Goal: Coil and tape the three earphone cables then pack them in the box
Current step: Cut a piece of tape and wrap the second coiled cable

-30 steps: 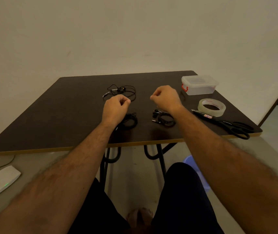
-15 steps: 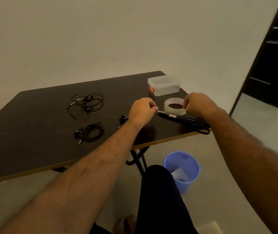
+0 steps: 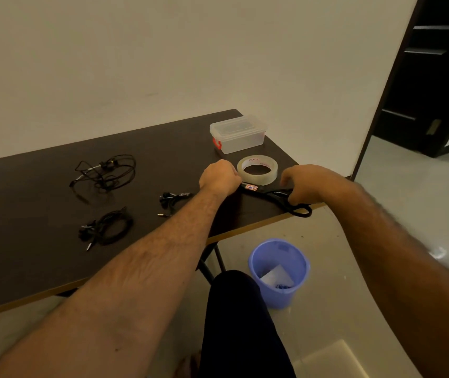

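Three black earphone cables lie on the dark table (image 3: 40,268): a loose tangled one (image 3: 106,173) at the back left, a coiled one (image 3: 108,227) near the front edge, and a bunched one (image 3: 173,200) partly behind my left forearm. A clear lidded box (image 3: 238,133) with a red clasp stands at the back right. In front of it lies a clear tape roll (image 3: 257,171). My left hand (image 3: 219,178) is a curled fist beside the roll, over the tips of the black scissors (image 3: 275,193); its fingertips are hidden. My right hand (image 3: 308,184) curls round the scissors' handles.
A blue plastic bin (image 3: 279,271) with scraps inside stands on the floor under the table's right corner. My knee (image 3: 234,309) is beside it. A dark doorway (image 3: 436,77) is at the far right. The scissors' handles overhang the table's front edge.
My view has swung right. Both hands moved from above the earphones to the tape roll and scissors; my right hand dropped from the roll's rim onto the scissors' handles.
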The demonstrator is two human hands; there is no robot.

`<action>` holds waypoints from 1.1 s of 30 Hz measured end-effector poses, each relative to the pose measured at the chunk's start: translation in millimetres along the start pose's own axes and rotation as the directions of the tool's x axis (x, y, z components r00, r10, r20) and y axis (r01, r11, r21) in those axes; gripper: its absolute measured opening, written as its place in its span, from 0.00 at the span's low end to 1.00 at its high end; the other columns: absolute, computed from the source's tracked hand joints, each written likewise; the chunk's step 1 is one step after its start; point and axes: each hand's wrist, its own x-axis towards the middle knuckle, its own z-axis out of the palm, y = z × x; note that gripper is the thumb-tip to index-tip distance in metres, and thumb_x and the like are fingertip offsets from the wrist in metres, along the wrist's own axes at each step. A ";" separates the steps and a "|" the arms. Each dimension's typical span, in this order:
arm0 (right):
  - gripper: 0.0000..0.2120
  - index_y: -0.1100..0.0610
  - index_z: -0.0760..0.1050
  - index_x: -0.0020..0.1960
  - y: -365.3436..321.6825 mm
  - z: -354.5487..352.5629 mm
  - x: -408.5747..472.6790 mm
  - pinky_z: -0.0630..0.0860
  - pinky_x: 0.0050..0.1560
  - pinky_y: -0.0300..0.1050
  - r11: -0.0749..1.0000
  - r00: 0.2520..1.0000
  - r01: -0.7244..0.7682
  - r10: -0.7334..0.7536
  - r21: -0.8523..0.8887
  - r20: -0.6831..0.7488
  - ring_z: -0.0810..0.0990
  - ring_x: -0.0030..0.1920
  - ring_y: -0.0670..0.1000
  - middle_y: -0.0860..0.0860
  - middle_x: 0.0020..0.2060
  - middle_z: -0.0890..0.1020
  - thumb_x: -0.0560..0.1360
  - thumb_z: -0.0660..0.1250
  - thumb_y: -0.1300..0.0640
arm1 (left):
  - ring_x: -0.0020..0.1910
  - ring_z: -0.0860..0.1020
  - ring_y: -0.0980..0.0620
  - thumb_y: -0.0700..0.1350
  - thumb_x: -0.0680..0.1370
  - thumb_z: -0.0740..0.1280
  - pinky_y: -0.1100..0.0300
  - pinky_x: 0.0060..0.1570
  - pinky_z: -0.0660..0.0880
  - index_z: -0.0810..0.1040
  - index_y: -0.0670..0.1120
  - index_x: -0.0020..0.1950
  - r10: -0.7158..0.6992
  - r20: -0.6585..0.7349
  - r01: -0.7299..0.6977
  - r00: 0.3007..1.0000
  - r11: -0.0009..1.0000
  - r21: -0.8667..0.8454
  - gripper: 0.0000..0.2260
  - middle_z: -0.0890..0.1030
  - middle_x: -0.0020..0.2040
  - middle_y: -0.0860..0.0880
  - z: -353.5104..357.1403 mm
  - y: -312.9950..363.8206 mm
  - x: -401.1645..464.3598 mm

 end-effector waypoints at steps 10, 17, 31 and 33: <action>0.19 0.57 0.75 0.64 -4.9 -0.4 -11.5 0.77 0.52 0.44 0.998 0.999 0.035 -0.033 -0.054 0.030 0.79 0.52 0.53 0.56 0.54 0.80 0.73 0.72 0.60 | 0.46 0.80 0.52 0.48 0.80 0.66 0.56 0.44 0.78 0.83 0.50 0.52 -0.015 -0.014 0.015 1.000 1.000 -0.017 0.07 0.82 0.47 0.50 3.3 5.4 -0.9; 0.21 0.57 0.77 0.63 -1.8 -17.4 -22.1 0.80 0.45 0.43 0.997 0.986 0.025 -0.036 0.071 0.164 0.82 0.44 0.52 0.55 0.49 0.82 0.72 0.75 0.56 | 0.46 0.79 0.53 0.49 0.79 0.67 0.58 0.40 0.74 0.82 0.49 0.54 -0.015 0.020 0.017 1.000 0.998 -0.067 0.08 0.82 0.49 0.50 7.4 11.7 -1.7; 0.20 0.50 0.74 0.57 36.0 -52.7 -44.4 0.80 0.40 0.44 0.877 1.000 -0.018 0.028 0.480 -0.014 0.82 0.39 0.53 0.56 0.42 0.83 0.69 0.77 0.57 | 0.49 0.78 0.54 0.47 0.79 0.69 0.58 0.48 0.75 0.83 0.48 0.55 -0.003 0.084 0.020 0.996 0.978 -0.209 0.08 0.82 0.52 0.50 3.4 -4.5 6.8; 0.19 0.52 0.73 0.61 20.5 -37.3 -28.1 0.81 0.41 0.44 0.853 0.974 0.090 0.032 0.515 -0.224 0.83 0.40 0.51 0.55 0.44 0.84 0.73 0.74 0.61 | 0.50 0.78 0.54 0.47 0.79 0.68 0.58 0.48 0.74 0.82 0.48 0.56 0.020 0.092 -0.002 0.996 0.982 -0.187 0.08 0.82 0.53 0.50 3.2 -4.4 5.3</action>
